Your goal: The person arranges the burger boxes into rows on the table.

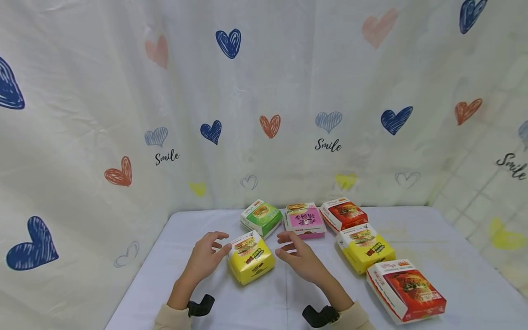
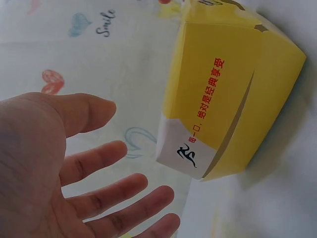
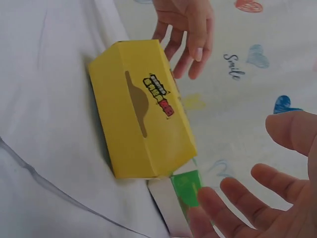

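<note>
In the head view, a yellow box [image 1: 252, 259] sits on the white surface [image 1: 247, 309] between the left hand [image 1: 206, 256] and the right hand [image 1: 303, 259]. Each grip is spread, fingers loosely bent. The box has a white far end, a burger picture on top, and dark and red lettering toward its near edge. It lies flat on its base, its front turned toward the person and somewhat to the right; which side is longer is hard to tell. Behind it stand a green box [image 1: 262, 217] and a pink box [image 1: 305, 222]. To the right, a red box [image 1: 345, 214], a second yellow box [image 1: 366, 247] and a larger-looking red box [image 1: 408, 291] form a slanting row coming nearer. All are closed, their contents hidden.

In the left wrist view, the left thumb and fingers are parted, just beside the box. Its side wall carries a line of red characters, a black figure on a white corner, and a long slit.

In the right wrist view, the right fingers are spread, apart from the box. Its front shows a brownish tab below the lettering.
</note>
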`<state>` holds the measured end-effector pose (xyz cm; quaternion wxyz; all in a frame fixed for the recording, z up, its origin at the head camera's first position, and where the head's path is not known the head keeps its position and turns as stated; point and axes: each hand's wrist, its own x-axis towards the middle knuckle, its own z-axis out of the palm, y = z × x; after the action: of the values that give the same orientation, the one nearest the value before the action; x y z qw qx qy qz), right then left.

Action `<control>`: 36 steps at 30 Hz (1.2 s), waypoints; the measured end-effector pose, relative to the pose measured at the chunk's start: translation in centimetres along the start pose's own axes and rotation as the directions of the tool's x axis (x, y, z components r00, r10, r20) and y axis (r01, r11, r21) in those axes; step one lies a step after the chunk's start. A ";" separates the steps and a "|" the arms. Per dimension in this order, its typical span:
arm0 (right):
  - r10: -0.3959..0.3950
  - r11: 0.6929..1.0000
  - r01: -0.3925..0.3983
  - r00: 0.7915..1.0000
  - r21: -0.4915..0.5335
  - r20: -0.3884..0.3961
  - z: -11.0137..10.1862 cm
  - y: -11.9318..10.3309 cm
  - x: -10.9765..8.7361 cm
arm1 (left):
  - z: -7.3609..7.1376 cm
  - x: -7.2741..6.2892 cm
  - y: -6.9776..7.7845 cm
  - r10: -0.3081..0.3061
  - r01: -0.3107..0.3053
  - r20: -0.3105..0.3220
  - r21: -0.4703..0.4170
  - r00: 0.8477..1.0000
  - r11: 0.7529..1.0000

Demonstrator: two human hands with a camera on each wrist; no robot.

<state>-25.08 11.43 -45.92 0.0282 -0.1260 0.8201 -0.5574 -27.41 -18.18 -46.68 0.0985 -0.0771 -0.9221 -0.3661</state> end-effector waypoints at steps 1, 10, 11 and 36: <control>0.011 1.000 -0.011 1.000 0.007 0.000 0.3 0.2 0.1 | 0.1 0.0 -0.1 -0.013 0.013 0.009 -0.007 1.000 1.000; 0.091 0.995 -0.093 0.990 0.018 0.105 2.2 2.6 0.7 | 1.1 0.5 -1.1 -0.111 0.113 0.085 -0.020 0.990 0.993; 0.098 0.995 -0.101 0.988 0.019 0.118 2.3 2.8 0.7 | 1.2 0.6 -1.2 -0.116 0.118 0.094 -0.019 0.989 0.993; 0.055 0.997 -0.047 0.986 -0.053 0.159 2.9 4.0 0.3 | 1.5 0.3 -1.8 -0.060 0.075 0.272 -0.044 0.960 0.996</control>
<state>-25.51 10.08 -50.66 0.1052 -0.1499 0.8317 -0.5241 -28.32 -18.45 -48.84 -0.0431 -0.0977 -0.9188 -0.3800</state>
